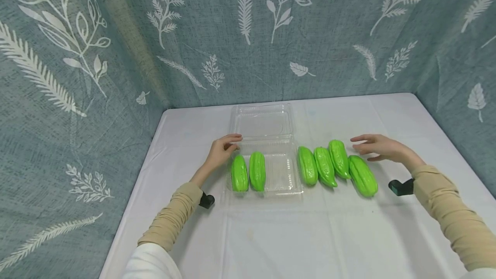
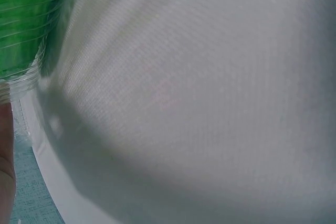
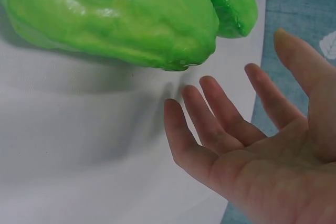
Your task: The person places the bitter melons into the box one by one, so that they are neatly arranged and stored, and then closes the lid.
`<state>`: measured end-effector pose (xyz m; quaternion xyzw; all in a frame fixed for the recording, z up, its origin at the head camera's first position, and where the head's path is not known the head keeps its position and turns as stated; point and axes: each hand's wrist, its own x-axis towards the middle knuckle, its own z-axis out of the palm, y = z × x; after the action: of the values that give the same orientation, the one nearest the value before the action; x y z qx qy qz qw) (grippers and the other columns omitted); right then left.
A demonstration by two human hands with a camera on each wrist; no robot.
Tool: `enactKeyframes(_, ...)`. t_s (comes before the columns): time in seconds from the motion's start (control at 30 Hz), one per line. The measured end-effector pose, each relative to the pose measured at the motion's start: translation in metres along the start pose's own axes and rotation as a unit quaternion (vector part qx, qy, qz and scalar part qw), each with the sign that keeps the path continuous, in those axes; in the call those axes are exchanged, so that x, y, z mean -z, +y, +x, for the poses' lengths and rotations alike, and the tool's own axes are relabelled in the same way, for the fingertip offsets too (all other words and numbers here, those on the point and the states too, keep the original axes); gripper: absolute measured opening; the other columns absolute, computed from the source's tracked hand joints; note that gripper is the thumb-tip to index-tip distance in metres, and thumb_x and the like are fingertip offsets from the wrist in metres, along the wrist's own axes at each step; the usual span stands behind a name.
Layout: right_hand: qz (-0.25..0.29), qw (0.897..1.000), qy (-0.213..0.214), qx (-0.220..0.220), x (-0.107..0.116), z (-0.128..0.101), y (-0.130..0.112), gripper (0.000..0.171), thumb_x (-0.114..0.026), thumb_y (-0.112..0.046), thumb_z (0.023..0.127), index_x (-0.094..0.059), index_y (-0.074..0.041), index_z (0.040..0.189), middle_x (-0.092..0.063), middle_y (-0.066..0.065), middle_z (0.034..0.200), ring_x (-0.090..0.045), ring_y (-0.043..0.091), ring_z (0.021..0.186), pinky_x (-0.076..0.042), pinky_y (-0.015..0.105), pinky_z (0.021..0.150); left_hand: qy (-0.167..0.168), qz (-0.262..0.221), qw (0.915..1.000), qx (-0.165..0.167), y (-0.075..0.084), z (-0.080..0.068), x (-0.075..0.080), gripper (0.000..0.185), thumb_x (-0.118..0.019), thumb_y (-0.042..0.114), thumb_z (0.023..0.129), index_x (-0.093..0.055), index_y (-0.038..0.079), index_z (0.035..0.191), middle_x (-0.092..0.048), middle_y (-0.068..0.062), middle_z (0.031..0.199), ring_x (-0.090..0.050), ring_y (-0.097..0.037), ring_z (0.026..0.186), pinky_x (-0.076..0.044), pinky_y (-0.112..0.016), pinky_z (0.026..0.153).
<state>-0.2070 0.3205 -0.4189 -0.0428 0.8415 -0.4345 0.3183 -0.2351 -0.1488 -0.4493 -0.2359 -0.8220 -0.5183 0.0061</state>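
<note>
A clear plastic clamshell container [image 1: 287,175] lies open mid-table, its lid [image 1: 260,120] folded back. Two green gourds [image 1: 248,172] lie side by side in its left half. My left hand [image 1: 225,147] holds the container's left rim near the hinge, fingers over the edge and thumb below. In the left wrist view the ribbed container corner [image 2: 22,80] shows green through it. Several more green gourds [image 1: 335,166] lie in a row on the cloth right of the container. My right hand [image 1: 377,146] hovers open just beyond the rightmost gourd [image 1: 362,176], holding nothing; its spread fingers [image 3: 220,124] sit beside that gourd [image 3: 105,19].
A white cloth covers the table [image 1: 310,236]. Blue leaf-patterned fabric walls [image 1: 248,33] close in the back and both sides. The table's left edge [image 1: 131,210] and right edge [image 1: 457,141] lie near my arms.
</note>
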Motion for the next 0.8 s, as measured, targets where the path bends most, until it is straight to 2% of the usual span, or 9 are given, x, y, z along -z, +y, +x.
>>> enactKeyframes(0.27, 0.007, 0.999, -0.032, 0.001, -0.002, -0.004, 0.003, 0.063, -0.052, -0.031, 0.090, -0.027, 0.000, 0.139, -0.023, 0.030, 0.140, -0.032, 0.044, 0.124, -0.043, 0.048, 0.094, 0.001, 0.002, 1.0000, 0.003, -0.001, 0.000, 0.000, 0.027, -0.050, -0.012, 0.084, -0.056, -0.014, 0.110, -0.052, -0.026, 0.120, -0.059, -0.040, 0.090, -0.053, -0.040, 0.078)
enactKeyframes(0.47, -0.001, 0.999, -0.041, -0.005, -0.005, -0.005, 0.008, 0.064, -0.055, -0.032, 0.088, -0.029, -0.001, 0.138, -0.026, 0.030, 0.139, -0.036, 0.040, 0.123, -0.046, 0.046, 0.092, 0.001, -0.001, 1.0000, 0.004, 0.000, 0.000, 0.000, 0.027, -0.050, -0.012, 0.084, -0.057, -0.013, 0.110, -0.052, -0.026, 0.121, -0.059, -0.041, 0.092, -0.053, -0.041, 0.079)
enactKeyframes(0.8, -0.019, 0.999, -0.043, 0.005, -0.010, -0.008, 0.011, 0.064, -0.060, -0.029, 0.085, -0.033, -0.002, 0.137, -0.026, 0.032, 0.137, -0.033, 0.043, 0.123, -0.046, 0.045, 0.092, 0.003, 0.000, 1.0000, -0.005, -0.002, 0.001, 0.000, 0.027, -0.051, -0.013, 0.083, -0.057, -0.014, 0.109, -0.052, -0.026, 0.120, -0.058, -0.041, 0.093, -0.053, -0.041, 0.078)
